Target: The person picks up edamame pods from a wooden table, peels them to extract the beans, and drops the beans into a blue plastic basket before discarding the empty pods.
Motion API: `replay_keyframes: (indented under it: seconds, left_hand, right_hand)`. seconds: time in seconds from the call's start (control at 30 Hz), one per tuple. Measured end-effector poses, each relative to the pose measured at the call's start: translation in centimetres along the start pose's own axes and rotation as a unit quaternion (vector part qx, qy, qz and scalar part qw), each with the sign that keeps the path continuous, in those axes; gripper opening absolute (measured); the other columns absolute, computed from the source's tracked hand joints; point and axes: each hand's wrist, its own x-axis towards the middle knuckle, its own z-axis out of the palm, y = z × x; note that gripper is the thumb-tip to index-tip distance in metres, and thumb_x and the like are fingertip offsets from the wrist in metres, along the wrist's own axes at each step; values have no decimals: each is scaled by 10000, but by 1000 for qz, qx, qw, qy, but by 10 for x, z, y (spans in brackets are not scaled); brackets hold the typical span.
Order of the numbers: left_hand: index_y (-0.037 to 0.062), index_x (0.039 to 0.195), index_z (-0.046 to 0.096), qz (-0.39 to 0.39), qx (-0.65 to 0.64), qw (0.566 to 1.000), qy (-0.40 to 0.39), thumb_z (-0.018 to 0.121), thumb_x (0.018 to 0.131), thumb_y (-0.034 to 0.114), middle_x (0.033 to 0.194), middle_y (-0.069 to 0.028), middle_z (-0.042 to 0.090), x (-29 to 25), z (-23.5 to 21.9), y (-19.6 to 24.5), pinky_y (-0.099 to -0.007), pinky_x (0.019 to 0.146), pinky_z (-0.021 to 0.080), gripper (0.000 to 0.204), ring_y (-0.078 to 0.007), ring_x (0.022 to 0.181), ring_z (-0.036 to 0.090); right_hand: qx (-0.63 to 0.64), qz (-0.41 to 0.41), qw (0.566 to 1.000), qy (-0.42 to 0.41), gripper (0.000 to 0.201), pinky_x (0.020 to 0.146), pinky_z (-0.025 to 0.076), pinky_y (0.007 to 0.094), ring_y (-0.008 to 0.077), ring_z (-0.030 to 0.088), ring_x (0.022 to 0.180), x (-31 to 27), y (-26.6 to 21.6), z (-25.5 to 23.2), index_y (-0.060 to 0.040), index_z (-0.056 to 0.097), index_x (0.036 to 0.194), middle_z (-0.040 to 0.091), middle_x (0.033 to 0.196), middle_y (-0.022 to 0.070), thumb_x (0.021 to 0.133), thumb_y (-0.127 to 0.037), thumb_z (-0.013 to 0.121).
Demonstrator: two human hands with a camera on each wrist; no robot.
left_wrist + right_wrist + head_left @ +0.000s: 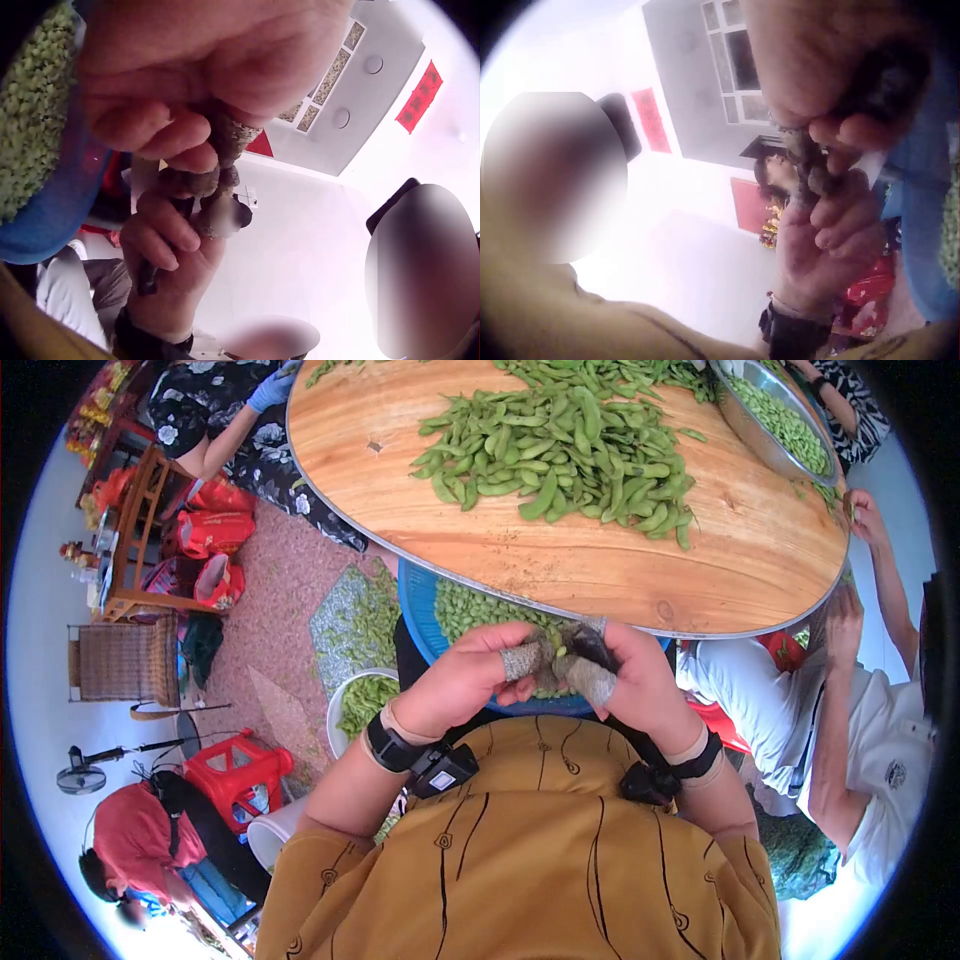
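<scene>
My left hand (470,672) and right hand (632,672) meet in front of my body, thumbs and fingertips together, with grey-brown wrapping on some fingertips. Between them they pinch a green soybean pod (560,647), mostly hidden by the fingers. A dark, narrow thing (148,279) shows under the curled fingers of the right hand in the left wrist view; its kind I cannot tell. Below the hands is a blue basin (420,605) of shelled green beans (470,610), partly covered by the tabletop and hands.
A wooden tabletop (400,510) carries a heap of soybean pods (560,455) and, far right, a metal bowl (735,410) of shelled beans. A white bucket (338,725) with green pods or hulls stands left of the basin. Other people sit around the table; a red stool (235,770) is at left.
</scene>
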Motion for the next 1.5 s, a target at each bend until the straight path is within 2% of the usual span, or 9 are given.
replay_keyframes:
  seconds: [0.3,0.43,0.5,0.53,0.6,0.83,1.17,1.33,1.5]
  left_hand:
    - [4,972,581,-45,-111,993,-4,563,914,238,723,-29,574,-8,7,7,-210,487,322,243,-85,543,432]
    - [38,883,604,-96,136,986,3,594,890,239,647,-31,546,-24,0,15,-252,491,363,202,-102,527,435]
    - [57,806,605,55,567,821,25,634,844,226,596,-79,527,-39,-14,15,-334,519,427,176,-176,534,514]
    - [57,806,605,56,569,820,27,634,844,226,596,-79,527,-47,-15,19,-334,519,427,176,-176,534,514]
    - [58,806,609,-120,827,523,170,665,789,214,633,-145,541,-61,-9,31,-401,575,466,167,-286,631,594]
    - [48,894,617,256,694,600,305,664,747,111,842,-161,578,24,22,66,-446,651,481,166,-364,749,591]
    - [17,950,598,297,705,538,354,607,733,45,907,-168,587,42,32,64,-444,703,485,220,-375,822,584]
    - [-10,979,591,205,646,727,112,582,750,14,785,-140,615,12,36,63,-359,658,486,230,-312,717,607]
    - [-21,1015,616,149,389,899,135,547,833,4,834,-46,640,9,41,55,-262,657,474,196,-115,717,579]
  right_hand:
    - [199,82,975,-61,143,396,360,185,25,479,476,11,5,0,-24,608,944,598,714,-19,848,-122,648]
    - [-142,-112,983,42,204,521,472,367,249,577,545,13,19,9,0,594,881,610,688,149,747,-129,677]
    - [-315,-109,943,-7,189,616,476,453,391,585,668,12,11,8,4,556,821,572,698,226,712,-116,653]
    - [-342,-94,935,-26,167,621,464,483,422,577,701,11,10,7,0,523,782,574,700,230,711,-105,631]
    - [-337,-84,938,-23,170,623,463,485,423,576,697,12,13,8,2,523,790,572,699,231,715,-108,630]
    - [-315,-84,945,-7,203,625,454,479,431,564,699,9,6,9,7,514,789,566,704,231,769,-156,635]
    - [-289,-98,948,85,222,606,480,372,352,587,647,-13,2,-6,-12,615,927,601,730,172,768,-143,697]
    - [-344,-199,895,202,311,662,484,413,330,602,745,6,-17,-9,-48,623,1027,594,793,139,726,-99,683]
    - [-346,-207,902,157,274,631,457,405,321,586,718,6,-14,-8,-44,624,956,593,780,139,690,-86,675]
